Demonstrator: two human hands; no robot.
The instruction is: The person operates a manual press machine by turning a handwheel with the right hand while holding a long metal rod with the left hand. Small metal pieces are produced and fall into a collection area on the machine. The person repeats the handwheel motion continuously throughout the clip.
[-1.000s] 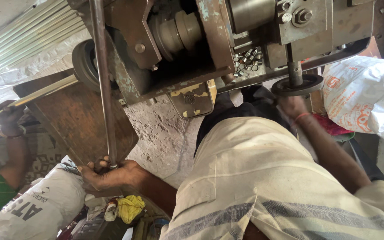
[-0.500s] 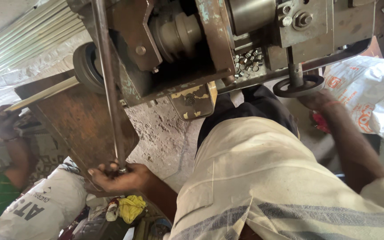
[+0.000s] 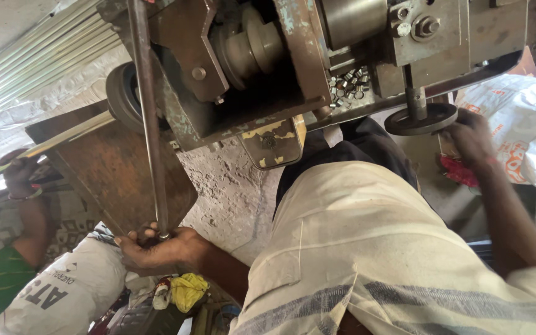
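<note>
Right hand (image 3: 469, 138) shifted onto handwheel (image 3: 421, 120), left hand (image 3: 156, 248) gripping rod (image 3: 149, 124)

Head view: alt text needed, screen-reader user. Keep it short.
Looking down, the left hand grips the lower end of a long metal rod, while the right hand rests at a small handwheel on a worn metal machine. Another person's hand holds thin rods at left.

The long steel lever rod (image 3: 147, 118) is dull grey-brown. The heavy metal machine body (image 3: 280, 68) shows worn grey-green paint with yellow flecks. The cloth shirt (image 3: 367, 248) is cream with blue-grey stripes. A crumpled rag (image 3: 187, 290) is yellow, the woven plastic sack (image 3: 522, 124) white with orange print.
</note>
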